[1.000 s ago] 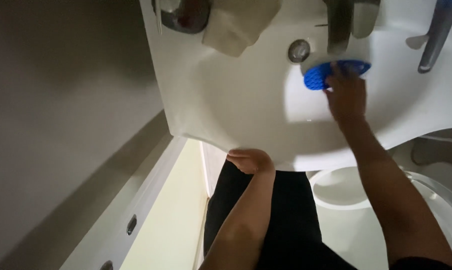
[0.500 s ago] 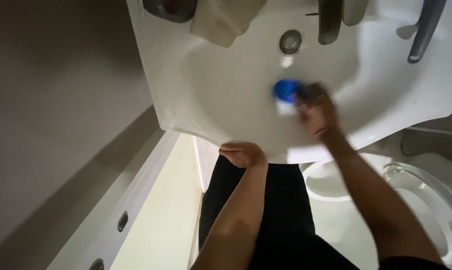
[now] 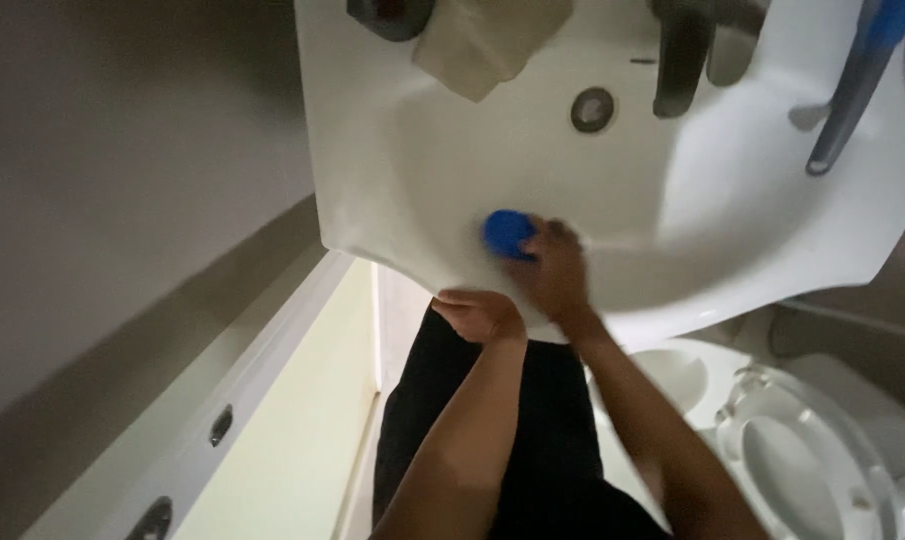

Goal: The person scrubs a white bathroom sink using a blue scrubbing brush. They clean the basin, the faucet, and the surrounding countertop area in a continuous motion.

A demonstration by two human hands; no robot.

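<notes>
Hands work at a white sink (image 3: pixel 373 150), seen from the head camera looking straight down. The right hand (image 3: pixel 555 272) lies inside the basin near its front edge, fingers closed around a round blue scrubber (image 3: pixel 508 233) that presses against the white inner wall; the hand is blurred, so the exact grip of the fingers is hard to read. The left hand (image 3: pixel 483 315) rests on the front rim of the sink, fingers curled together over the edge, holding nothing else. It lies just beside the right wrist.

Farther back in the basin sits the round metal drain (image 3: pixel 593 109), well apart from the scrubber. A dark tap (image 3: pixel 681 60) stands over the basin at the back rim. A folded beige cloth (image 3: pixel 488 45) lies on the back rim to the left of the drain, with a dark round object (image 3: pixel 391 15) beside it. A blue-handled tool (image 3: pixel 858 80) lies across the sink's right side. Below the sink, at the lower right, a white toilet (image 3: pixel 823 470) stands with its seat raised. Dark trousers (image 3: pixel 503 440) show between the forearms.
</notes>
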